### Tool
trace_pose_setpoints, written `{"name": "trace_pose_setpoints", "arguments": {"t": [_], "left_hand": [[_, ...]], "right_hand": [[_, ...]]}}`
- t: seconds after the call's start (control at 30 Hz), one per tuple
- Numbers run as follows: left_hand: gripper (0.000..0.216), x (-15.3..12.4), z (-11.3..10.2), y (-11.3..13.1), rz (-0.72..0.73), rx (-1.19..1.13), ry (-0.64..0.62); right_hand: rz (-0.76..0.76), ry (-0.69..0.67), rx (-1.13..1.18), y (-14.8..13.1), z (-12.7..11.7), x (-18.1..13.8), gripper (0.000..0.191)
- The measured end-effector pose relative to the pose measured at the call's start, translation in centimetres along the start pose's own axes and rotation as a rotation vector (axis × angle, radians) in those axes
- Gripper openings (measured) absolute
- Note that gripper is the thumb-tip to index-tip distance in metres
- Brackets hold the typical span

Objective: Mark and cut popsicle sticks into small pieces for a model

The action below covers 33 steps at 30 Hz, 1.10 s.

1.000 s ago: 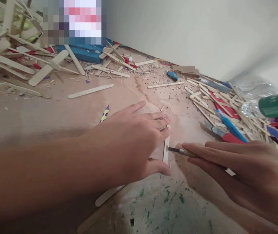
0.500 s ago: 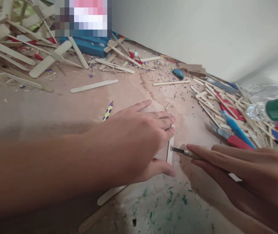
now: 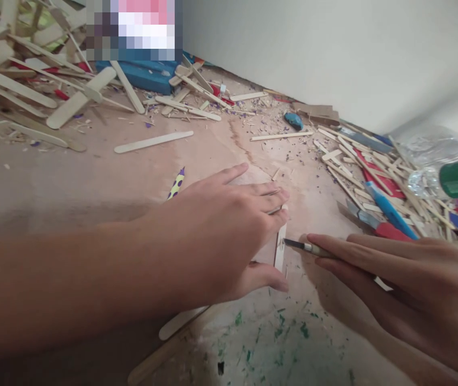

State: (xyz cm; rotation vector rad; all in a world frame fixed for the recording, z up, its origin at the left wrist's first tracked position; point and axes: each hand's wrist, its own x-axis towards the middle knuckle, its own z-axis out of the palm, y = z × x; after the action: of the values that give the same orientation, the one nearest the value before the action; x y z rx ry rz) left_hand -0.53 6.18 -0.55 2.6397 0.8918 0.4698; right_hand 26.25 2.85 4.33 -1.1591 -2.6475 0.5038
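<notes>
My left hand (image 3: 233,230) lies flat over the work surface, palm down with fingers and thumb stretched apart. It presses on a thin pale craft stick (image 3: 281,248), which shows between the fingertips and thumb; the rest is hidden under the hand. My right hand (image 3: 406,279) is closed round the handle of a craft knife (image 3: 299,245), its narrow blade pointing left with the tip at the stick. Small raised shavings show on the stick there. Near my left wrist lies a yellow pencil with purple dots (image 3: 176,183), partly covered by the hand.
Loose craft sticks (image 3: 15,80) heap at the back left by a blue object (image 3: 140,75). At the right are more sticks, a red-handled blade tool (image 3: 374,222), a blue pen-like tool (image 3: 390,209) and a clear bottle (image 3: 426,182). A white wall (image 3: 313,53) bounds the back.
The knife tip has shifted very slightly up and right along the stick, and my right hand has moved a little with it. My left hand stays in place.
</notes>
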Motion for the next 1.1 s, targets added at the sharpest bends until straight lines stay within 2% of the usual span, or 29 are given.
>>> {"name": "trace_pose_setpoints", "arguments": {"t": [0.1,0.37,0.63,0.73,0.9,1.1], "left_hand": [[0.061,-0.1,0.1,0.0,0.008,-0.002,0.006],[0.065,0.1,0.1,0.0,0.000,0.017,-0.014],[0.064,0.2,0.0,0.1,-0.007,0.025,-0.023],[0.063,0.2,0.0,0.1,-0.002,0.015,-0.021],[0.065,0.1,0.0,0.0,0.002,0.022,-0.027],[0.071,0.0,0.2,-0.1,0.010,0.036,-0.033]], "right_hand": [[-0.003,-0.024,0.001,0.3,0.0,0.1,0.036],[-0.145,0.002,-0.109,1.3,0.4,0.3,0.034],[-0.090,-0.030,0.021,1.4,0.4,0.7,0.027],[-0.131,0.011,-0.069,1.4,0.6,0.5,0.026],[-0.238,0.083,-0.308,1.6,0.7,0.2,0.034],[-0.166,0.026,-0.131,1.0,1.0,0.9,0.020]]}}
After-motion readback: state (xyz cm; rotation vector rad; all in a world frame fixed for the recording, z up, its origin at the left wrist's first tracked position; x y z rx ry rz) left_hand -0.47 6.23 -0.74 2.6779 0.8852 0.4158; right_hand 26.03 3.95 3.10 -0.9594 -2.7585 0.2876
